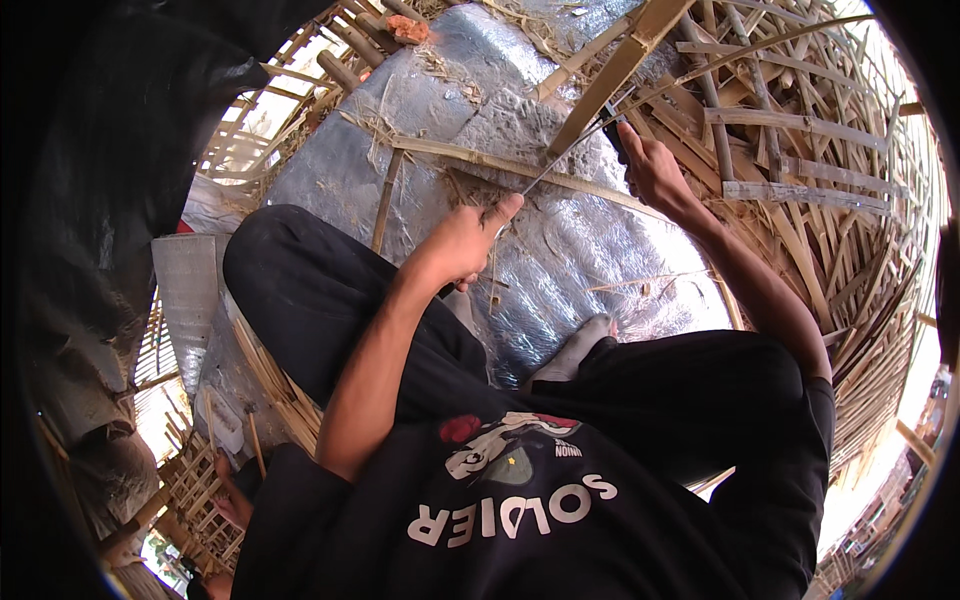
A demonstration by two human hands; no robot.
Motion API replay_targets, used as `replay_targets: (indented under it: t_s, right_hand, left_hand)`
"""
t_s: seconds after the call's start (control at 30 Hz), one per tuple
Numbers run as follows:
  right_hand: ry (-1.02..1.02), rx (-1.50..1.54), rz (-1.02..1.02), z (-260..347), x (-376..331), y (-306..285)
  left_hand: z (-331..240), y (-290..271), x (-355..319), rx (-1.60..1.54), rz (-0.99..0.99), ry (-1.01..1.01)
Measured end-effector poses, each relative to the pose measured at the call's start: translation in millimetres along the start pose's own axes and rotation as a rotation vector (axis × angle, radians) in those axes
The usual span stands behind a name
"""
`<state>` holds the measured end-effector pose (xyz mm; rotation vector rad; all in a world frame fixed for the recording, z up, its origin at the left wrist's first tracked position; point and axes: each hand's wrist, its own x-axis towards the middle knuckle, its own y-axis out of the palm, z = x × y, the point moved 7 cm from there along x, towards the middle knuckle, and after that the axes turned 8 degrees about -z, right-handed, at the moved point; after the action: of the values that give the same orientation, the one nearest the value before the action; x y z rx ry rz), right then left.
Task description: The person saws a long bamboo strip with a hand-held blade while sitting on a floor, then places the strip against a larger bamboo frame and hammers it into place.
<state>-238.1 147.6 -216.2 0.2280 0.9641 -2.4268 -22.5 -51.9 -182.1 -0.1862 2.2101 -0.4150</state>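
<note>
My left hand (465,240) is closed around the lower end of a thin bamboo strip (770,50), thumb stretched along it. From there the strip slants up and to the right, past my right hand. My right hand (655,170) is wrapped round a dark-handled tool (613,135), which looks like a knife; its blade cannot be made out clearly where it meets the strip. Close to that tool, a wide bamboo slat (620,75) slopes down to the ground sheet. Another split bamboo piece (490,160) lies across the sheet beyond my left hand.
A silvery sheet (520,290) covers the ground between my bent legs. Piled bamboo strips and woven lattice (790,170) rise on the right. An orange-red lump (408,29) sits at the far edge. At lower left, another person's hand (235,505) shows near bamboo lattice (195,490).
</note>
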Motion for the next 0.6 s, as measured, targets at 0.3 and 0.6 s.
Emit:
replay_targets:
  t_s: [0.3, 0.6]
  right_hand:
    - [-0.151, 0.084, -0.056, 6.2, -9.1, -12.2]
    - [-0.011, 0.213, 0.121, -19.1, -13.1, 26.8]
  left_hand:
    - [8.8, -2.2, 6.9, -0.032, 0.033, -0.047]
    - [34.7, 4.3, 21.3, 0.08, -0.026, 0.04]
